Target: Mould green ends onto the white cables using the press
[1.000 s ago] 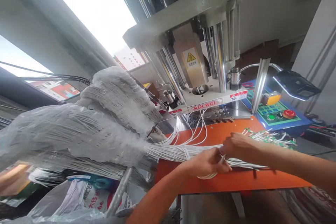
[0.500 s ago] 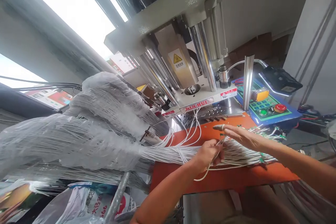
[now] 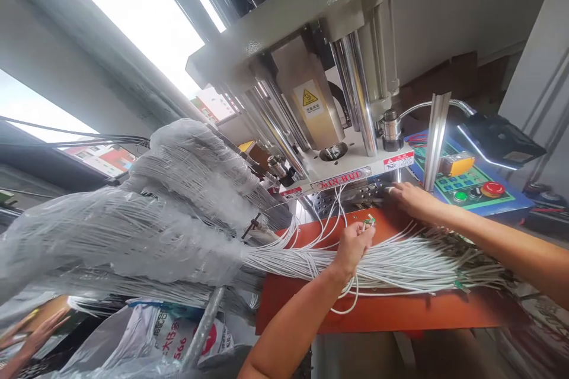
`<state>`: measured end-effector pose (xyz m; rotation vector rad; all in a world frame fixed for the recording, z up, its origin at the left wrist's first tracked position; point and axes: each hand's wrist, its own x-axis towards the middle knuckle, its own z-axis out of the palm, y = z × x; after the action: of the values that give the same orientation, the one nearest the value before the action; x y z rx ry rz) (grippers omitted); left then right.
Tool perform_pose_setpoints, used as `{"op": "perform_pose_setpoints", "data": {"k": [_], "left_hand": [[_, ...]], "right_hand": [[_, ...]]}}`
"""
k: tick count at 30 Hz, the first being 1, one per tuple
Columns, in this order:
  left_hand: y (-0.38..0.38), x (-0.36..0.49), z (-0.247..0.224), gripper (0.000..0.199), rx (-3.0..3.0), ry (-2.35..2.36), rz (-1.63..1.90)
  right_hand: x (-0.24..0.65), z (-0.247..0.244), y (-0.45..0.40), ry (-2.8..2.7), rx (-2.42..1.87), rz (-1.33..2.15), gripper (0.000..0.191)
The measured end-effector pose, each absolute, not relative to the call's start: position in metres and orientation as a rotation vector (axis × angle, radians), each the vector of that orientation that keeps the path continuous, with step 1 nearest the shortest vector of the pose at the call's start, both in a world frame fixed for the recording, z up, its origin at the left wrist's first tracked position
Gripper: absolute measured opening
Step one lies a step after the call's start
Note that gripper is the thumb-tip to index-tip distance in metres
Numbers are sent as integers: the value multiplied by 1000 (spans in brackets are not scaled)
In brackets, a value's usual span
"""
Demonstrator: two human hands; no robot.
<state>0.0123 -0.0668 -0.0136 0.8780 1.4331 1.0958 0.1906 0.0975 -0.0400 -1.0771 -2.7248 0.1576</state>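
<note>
My left hand [image 3: 354, 244] is closed on a white cable end with a small green connector [image 3: 370, 222], above the orange board [image 3: 382, 315]. A big bundle of white cables [image 3: 391, 260] lies across that board, with green ends at the right. My right hand [image 3: 406, 198] reaches to the metal plate [image 3: 371, 192] at the press's front right; its fingertips are partly hidden and what they hold, if anything, cannot be made out. Several white cables run up under the press [image 3: 340, 177].
Plastic-wrapped cable bundles [image 3: 133, 231] fill the left side. A blue control box [image 3: 484, 189] with buttons, a metal post [image 3: 435, 142] and a lamp [image 3: 507, 139] stand at the right. Another person's hand [image 3: 44, 328] shows at the lower left.
My right hand has moved from above the cable bundle forward to the metal plate by the post. My left hand has risen slightly with the cable end. The view has shifted a little.
</note>
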Motion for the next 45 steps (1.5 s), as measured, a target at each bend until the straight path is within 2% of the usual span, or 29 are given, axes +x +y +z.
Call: {"op": "perform_pose_setpoints", "data": {"k": [4,9,13,17,20,24,30,36,42,45], "left_hand": [[-61,2,-22,31,1008,1453,1090],[-60,-5,-25,30,1197,1596,1025],[-63,-2,-18,20,1319,1693,1043],[-67,2,-10,15,1482,1657,997],[-70,3,-6,19,1535,1620,981],[-73,7,-8,28,1538,1589,978],[-71,11,-15,29,1372,1646,1068],[-66,10,-15,21,1466,1745,1046],[-64,13,-13,20,1506,1767,975],[-64,14,-12,25,1533,1785,954]], "right_hand": [[181,-37,105,-2887,-1050,161,33],[170,-12,81,-2851,-1278,684,32],[166,-9,53,-2742,-1254,1130,23],[165,-11,28,-2505,-1252,1346,14],[166,-14,23,-2381,-1252,1433,5],[168,-20,25,-2244,-1161,1589,2],[169,-24,24,-2215,-1189,1534,11],[169,-24,23,-2302,-1299,1359,9],[169,-25,24,-2317,-1273,1322,23],[170,-28,25,-2313,-1261,1332,23]]}}
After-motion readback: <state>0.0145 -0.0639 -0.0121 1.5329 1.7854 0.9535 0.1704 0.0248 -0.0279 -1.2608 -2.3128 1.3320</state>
